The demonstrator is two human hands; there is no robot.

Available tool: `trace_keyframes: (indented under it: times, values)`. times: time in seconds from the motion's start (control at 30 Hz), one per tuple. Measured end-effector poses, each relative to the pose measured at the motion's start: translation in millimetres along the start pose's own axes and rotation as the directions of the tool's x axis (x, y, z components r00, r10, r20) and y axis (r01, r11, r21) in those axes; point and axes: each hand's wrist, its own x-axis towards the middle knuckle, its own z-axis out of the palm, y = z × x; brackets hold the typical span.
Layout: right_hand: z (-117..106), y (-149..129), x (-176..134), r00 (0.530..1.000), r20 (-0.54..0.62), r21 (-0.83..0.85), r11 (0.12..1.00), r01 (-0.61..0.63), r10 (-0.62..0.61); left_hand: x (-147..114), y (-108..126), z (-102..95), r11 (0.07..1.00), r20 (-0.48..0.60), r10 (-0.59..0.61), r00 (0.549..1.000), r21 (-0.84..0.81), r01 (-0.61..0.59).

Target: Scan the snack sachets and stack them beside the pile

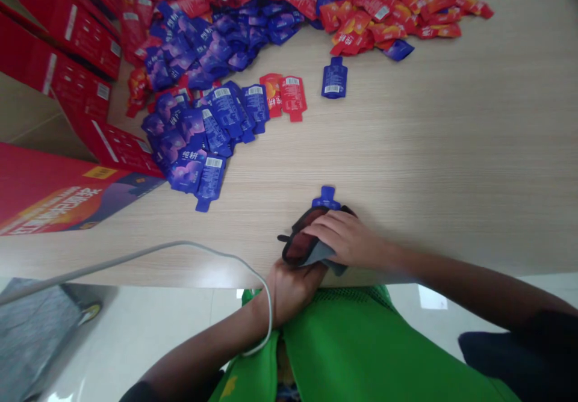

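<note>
At the table's near edge I hold what look like dark-framed sunglasses (300, 247) with reddish lenses. My left hand (292, 287) is closed around their lower side, and its fingertips are hidden. My right hand (350, 238) presses a grey cloth (320, 253) against the lens, fingers bent over it. Just beyond the glasses lies a flat blue sachet (327, 197), partly covered by them. Another blue sachet (335, 78) lies farther up the table by itself.
A spread of blue sachets (212, 173) and two red sachets (293, 96) lies left of centre. Behind is a heap of red and blue packets (253, 23). Red cartons (85, 83) stand at left. A pale cable (180, 244) runs across the table edge over my left forearm.
</note>
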Motion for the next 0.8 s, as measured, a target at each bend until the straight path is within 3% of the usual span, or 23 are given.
trace_keyframes:
  times: [0.13, 0.37, 0.43, 0.5, 0.63, 0.7, 0.8]
  values:
    - [8.9, 29.7, 10.3, 0.997, -0.046, -0.027, 0.997, -0.066, 0.065, -0.1, -0.6, 2.2, 0.999, -0.038, 0.043, 0.998, -0.008, -0.043]
    - [-15.2, 88.0, 47.8, 0.976, -0.102, -0.176, 0.962, -0.208, 0.192, 1.7, -0.9, 0.2, 0.999, -0.043, 0.039, 0.998, -0.028, -0.040]
    - [-25.7, 102.7, 53.3, 0.955, -0.172, -0.194, 0.942, -0.274, 0.243, 7.5, -1.3, -4.9, 0.999, -0.057, 0.030, 0.998, -0.039, -0.032]
    - [-38.7, 114.4, 52.9, 0.900, -0.306, -0.143, 0.920, -0.364, 0.309, 17.6, -3.2, -11.1, 0.999, -0.076, 0.011, 0.997, -0.042, -0.014]
    - [-62.3, 122.9, 31.1, 0.705, -0.566, 0.042, 0.870, -0.492, 0.426, 49.4, -15.1, -18.7, 1.000, -0.138, -0.030, 0.990, 0.000, 0.030]
    - [-67.3, 120.7, 11.8, 0.625, -0.618, 0.105, 0.838, -0.536, 0.477, 68.7, -24.4, -17.8, 0.995, -0.143, -0.092, 0.985, 0.032, 0.098]
    - [-64.2, 115.1, -20.0, 0.554, -0.622, 0.179, 0.789, -0.588, 0.554, 95.9, -36.6, -13.1, 0.964, -0.130, -0.234, 0.963, 0.100, 0.248]
